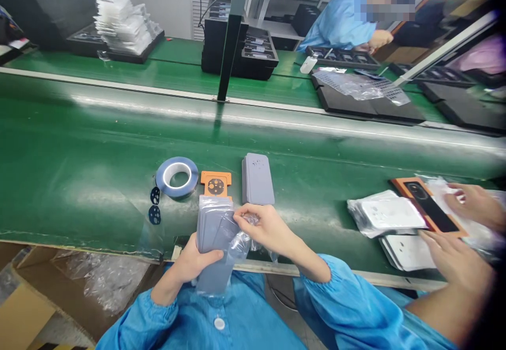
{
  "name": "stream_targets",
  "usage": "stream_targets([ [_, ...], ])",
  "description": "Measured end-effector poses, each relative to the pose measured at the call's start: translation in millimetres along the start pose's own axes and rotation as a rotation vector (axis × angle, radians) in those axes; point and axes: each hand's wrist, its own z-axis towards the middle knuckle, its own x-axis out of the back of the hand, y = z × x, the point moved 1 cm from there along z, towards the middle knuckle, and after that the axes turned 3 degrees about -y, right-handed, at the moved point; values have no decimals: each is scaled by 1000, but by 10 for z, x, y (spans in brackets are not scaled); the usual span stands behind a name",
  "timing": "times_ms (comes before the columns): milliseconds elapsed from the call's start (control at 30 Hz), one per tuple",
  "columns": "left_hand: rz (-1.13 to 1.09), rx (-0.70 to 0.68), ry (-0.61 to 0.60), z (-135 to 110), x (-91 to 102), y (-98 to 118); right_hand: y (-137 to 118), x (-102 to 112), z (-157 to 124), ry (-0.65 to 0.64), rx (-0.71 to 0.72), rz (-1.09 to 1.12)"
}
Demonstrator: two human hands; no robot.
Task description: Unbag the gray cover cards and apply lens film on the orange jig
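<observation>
My left hand (193,263) is wrapped round a stack of grey phone back covers (213,239) in clear plastic, held at the bench's front edge. My right hand (266,229) is closed, pinching the clear plastic bag (239,244) at the stack's right side. Just beyond the stack, an orange fixture (216,177) carries a dark round piece with holes. To its right lies a pile of grey phone covers (259,178). A roll of blue tape (177,177) rests at the left, with dark camera-shaped stickers (154,205) hanging from its strip.
At the right, a co-worker's hands (454,255) are over another orange fixture (429,207), near white covers (391,213). A metal post (230,39) rises behind the bench. Black trays (256,52) stand beyond. A cardboard box (71,292) with plastic wrap sits below left.
</observation>
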Motion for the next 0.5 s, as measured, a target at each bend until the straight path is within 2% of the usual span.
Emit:
stream_targets([
  [133, 31, 13, 0, -3, 13, -37, 35, 35, 31, -88, -81, -24],
  [233, 56, 16, 5, 14, 42, -96, 44, 121, 88, -173, -20, 48],
  [333, 40, 3, -2, 47, 64, -155, 85, 293, 196, -247, 1, 154],
  [400, 5, -14, -7, 63, 69, -179, 148, 463, 297, -235, -37, 203],
  [500, -92, 5, -49, 63, 64, -190, 293, 779, 478, -77, -74, 229],
])
